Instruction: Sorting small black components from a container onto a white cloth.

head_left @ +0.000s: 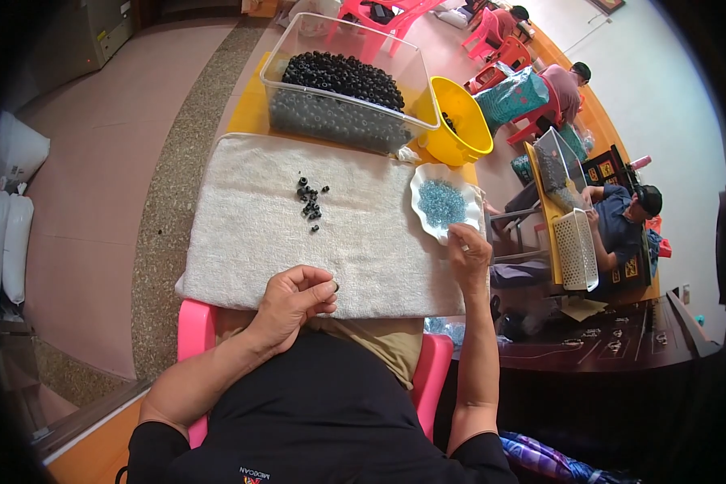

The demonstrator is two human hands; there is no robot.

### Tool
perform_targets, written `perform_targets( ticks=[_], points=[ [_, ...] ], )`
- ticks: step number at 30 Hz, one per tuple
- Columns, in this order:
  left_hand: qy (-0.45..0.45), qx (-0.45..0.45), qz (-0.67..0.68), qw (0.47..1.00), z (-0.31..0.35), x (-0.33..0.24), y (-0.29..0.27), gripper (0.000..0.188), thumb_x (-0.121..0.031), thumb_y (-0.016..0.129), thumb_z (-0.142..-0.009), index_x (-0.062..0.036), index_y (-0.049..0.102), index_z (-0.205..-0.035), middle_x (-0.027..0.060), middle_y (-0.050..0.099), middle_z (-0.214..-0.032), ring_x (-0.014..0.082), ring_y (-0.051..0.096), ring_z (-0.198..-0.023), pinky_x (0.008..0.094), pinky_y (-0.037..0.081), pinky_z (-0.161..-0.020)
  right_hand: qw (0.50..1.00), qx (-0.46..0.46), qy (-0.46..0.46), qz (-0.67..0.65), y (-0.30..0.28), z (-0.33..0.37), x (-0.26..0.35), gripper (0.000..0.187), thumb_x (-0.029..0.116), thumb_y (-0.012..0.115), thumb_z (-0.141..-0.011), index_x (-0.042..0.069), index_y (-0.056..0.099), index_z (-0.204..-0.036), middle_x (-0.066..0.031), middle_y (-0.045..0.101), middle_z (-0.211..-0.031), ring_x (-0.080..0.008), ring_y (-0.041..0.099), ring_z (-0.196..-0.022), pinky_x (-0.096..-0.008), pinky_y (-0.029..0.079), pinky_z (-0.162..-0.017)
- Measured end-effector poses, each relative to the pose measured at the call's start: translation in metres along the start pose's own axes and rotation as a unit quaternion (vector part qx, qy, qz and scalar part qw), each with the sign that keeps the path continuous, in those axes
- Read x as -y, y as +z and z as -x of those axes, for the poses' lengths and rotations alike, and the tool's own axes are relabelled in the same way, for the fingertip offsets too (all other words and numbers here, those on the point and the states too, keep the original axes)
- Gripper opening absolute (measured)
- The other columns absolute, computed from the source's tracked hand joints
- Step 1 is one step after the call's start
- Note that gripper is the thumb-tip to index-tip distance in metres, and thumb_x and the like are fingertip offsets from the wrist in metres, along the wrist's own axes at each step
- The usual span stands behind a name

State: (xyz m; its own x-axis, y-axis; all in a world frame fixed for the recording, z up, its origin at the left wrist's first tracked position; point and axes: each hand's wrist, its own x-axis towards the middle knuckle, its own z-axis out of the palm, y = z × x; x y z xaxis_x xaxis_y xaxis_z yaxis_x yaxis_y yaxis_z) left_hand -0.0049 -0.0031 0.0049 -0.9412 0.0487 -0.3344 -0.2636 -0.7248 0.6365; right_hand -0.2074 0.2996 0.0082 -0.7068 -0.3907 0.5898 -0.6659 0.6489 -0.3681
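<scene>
Your left hand (297,300) has its grip pinched, thumb against forefinger, on a small dark piece (336,286) above the near edge of the towel-covered tabletop (244,117). Your right hand (469,256) is at the near rim of the scalloped white dish (440,172) of pale-blue clear beads (442,203), by the tabletop's right edge; I cannot tell how far its grip is parted or whether it has hold of a bead. Pinch lightly on the left, so the piece neither slips nor hides. On the right, use fingertips alone; leaning on the rim could tip the dish.
</scene>
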Motion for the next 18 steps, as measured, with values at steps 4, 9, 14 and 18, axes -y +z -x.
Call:
perform_targets(
  ticks=[4, 9, 14, 18],
  points=[
    [0.001, 0.0, -0.001, 1.0, 0.0, 0.0006, -0.0006, 0.012, -0.007, 0.066, -0.091, -0.0028, 0.062, -0.102, 0.0052, 0.066, -0.088, 0.0125, 0.066, -0.079, 0.0269, 0.057, -0.073, 1.0, -0.005, 0.026, 0.007, 0.0012, -0.0008, -0.0001, 0.014, -0.007, 0.061, -0.085, -0.003, 0.067, -0.097, -0.0127, 0.07, -0.09, -0.0163, 0.066, -0.082, -0.025, 0.051, -0.075],
    [-0.002, -0.001, 0.002, 1.0, -0.0002, 0.001, -0.0003, 0.013, -0.007, 0.066, -0.091, -0.0024, 0.062, -0.103, 0.0052, 0.066, -0.089, 0.0128, 0.066, -0.08, 0.027, 0.058, -0.074, 1.0, 0.002, 0.007, -0.001, 0.001, -0.0024, -0.0049, 0.015, -0.004, 0.06, -0.088, -0.003, 0.065, -0.102, -0.0127, 0.067, -0.089, -0.0183, 0.065, -0.079, -0.0267, 0.05, -0.072],
    [0.001, 0.0, 0.002, 1.0, -0.0003, 0.0023, -0.0012, 0.013, -0.006, 0.066, -0.091, -0.0021, 0.062, -0.103, 0.0054, 0.066, -0.089, 0.013, 0.066, -0.08, 0.0273, 0.058, -0.074, 1.0, 0.011, -0.013, 0.009, -0.0015, -0.0071, 0.0, 0.014, 0.0, 0.061, -0.09, -0.002, 0.064, -0.103, -0.0134, 0.064, -0.085, -0.0197, 0.063, -0.074, -0.0289, 0.049, -0.069],
    [0.005, 0.005, 0.003, 1.0, -0.0002, 0.0028, -0.0018, 0.013, -0.005, 0.065, -0.091, -0.002, 0.062, -0.103, 0.0054, 0.066, -0.09, 0.0132, 0.066, -0.08, 0.0277, 0.058, -0.074, 0.997, 0.041, 0.067, 0.027, -0.004, -0.0078, 0.002, 0.012, 0.002, 0.062, -0.09, -0.002, 0.064, -0.101, -0.0136, 0.065, -0.084, -0.0185, 0.064, -0.074, -0.0291, 0.05, -0.069]
  ],
)
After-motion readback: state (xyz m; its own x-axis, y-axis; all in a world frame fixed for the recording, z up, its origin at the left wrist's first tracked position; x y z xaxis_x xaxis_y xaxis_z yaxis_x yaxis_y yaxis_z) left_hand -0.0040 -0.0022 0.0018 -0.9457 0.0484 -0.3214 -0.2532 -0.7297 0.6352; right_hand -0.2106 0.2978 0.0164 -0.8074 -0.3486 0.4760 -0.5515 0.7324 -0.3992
